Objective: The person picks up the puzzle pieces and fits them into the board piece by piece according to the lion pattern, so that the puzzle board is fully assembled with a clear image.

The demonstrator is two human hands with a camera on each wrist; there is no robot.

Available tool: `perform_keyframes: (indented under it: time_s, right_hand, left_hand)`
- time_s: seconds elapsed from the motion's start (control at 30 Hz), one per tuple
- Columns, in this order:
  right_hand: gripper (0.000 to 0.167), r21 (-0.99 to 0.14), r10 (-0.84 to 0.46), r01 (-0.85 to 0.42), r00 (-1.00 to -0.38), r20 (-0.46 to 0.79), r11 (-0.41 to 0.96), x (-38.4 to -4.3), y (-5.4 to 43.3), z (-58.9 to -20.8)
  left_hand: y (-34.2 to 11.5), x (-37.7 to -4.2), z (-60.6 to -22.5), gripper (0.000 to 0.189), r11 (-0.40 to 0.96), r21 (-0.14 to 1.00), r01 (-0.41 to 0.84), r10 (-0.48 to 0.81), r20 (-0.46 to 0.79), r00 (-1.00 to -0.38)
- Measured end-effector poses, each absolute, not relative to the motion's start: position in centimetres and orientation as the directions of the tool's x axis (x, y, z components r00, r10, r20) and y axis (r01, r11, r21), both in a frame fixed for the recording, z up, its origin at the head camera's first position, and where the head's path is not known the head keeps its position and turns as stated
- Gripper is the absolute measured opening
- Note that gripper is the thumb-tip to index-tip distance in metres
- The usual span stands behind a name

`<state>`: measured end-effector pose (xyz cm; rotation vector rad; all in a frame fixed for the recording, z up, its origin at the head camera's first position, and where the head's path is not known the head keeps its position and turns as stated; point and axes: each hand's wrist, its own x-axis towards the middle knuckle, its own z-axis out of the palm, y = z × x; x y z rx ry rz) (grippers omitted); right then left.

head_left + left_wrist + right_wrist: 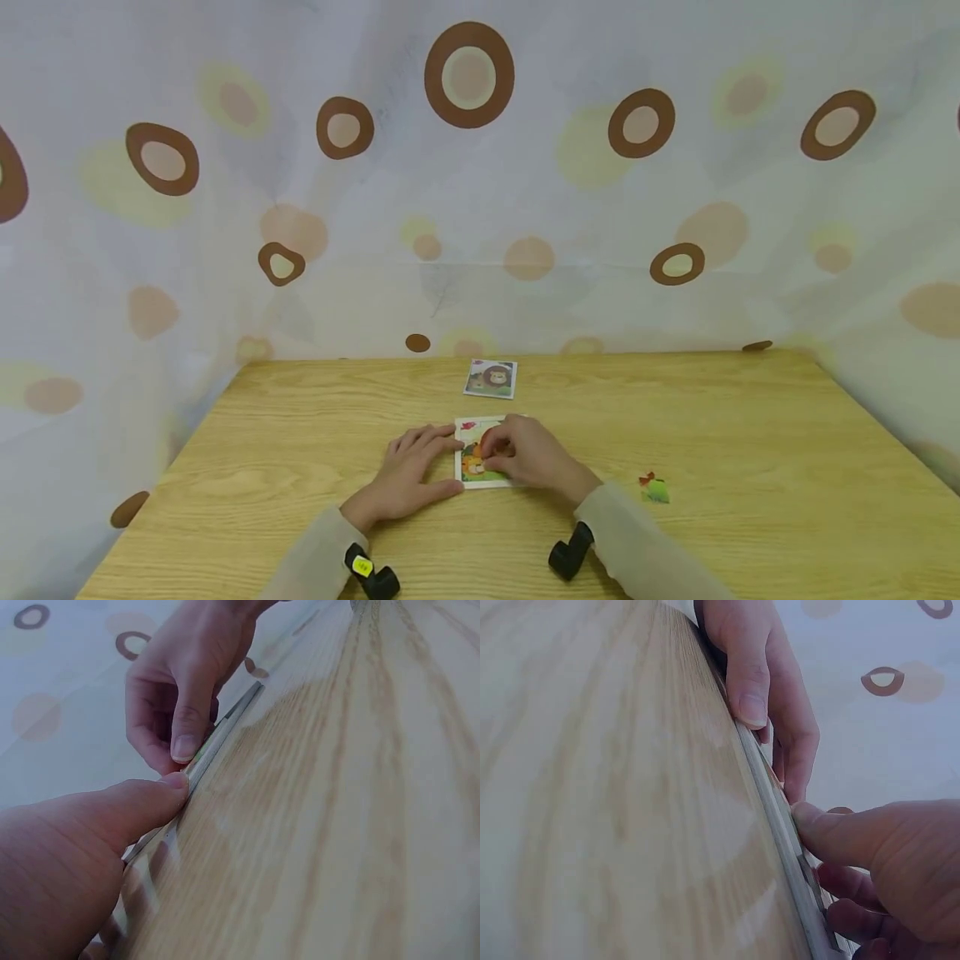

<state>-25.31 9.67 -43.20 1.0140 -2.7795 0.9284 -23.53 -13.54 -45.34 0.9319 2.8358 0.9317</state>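
Observation:
A small square picture puzzle (474, 482) with a white border lies flat on the table, showing orange animals on green. My left hand (408, 479) rests at its left side, fingers spread, with fingertips and thumb touching the border. Over the right part of the puzzle, my right hand (528, 454) has thumb and index finger together, pinching a puzzle piece low against the picture; the hand covers most of that piece. Both wrist views look along the puzzle's edge, with the left thumb (154, 806) on the border and the right thumb (829, 832) at the picture.
A square picture card (491, 379) with a lion lies behind the puzzle. Right of my right hand is a loose green and red puzzle piece (654, 488). The wooden table (750, 433) meets a patterned cloth (525, 308) at the back and sides.

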Motion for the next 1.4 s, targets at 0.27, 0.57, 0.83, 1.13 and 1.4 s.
perform_keyframes:
  time_s: [0.27,0.57,0.83,1.13,1.4]
  right_hand:
    - [0.010,-0.461,-0.611,-0.644,-0.753,0.244,0.611,-24.7,9.7,-43.1]
    - [0.009,-0.480,-0.648,-0.641,-0.740,0.181,0.599,-24.4,10.6,-42.9]
    - [0.009,-0.529,-0.689,-0.656,-0.704,0.171,0.539,-25.2,10.9,-43.1]
    - [0.006,-0.562,-0.725,-0.660,-0.672,0.147,0.498,-26.3,11.0,-42.9]
    - [0.008,-0.551,-0.740,-0.673,-0.658,0.140,0.494,-26.1,11.2,-42.8]
  left_hand:
    - [-13.7,-23.4,-45.4,0.051,0.654,0.530,0.540,0.546,0.164,-0.822]
    - [-13.7,-23.8,-45.3,0.050,0.663,0.521,0.537,0.545,0.156,-0.824]
    - [-13.6,-23.6,-45.3,0.051,0.662,0.522,0.538,0.549,0.152,-0.822]
    - [-13.6,-23.5,-45.2,0.052,0.654,0.519,0.551,0.570,0.142,-0.809]
    - [-13.4,-23.4,-45.2,0.051,0.664,0.517,0.540,0.559,0.138,-0.818]
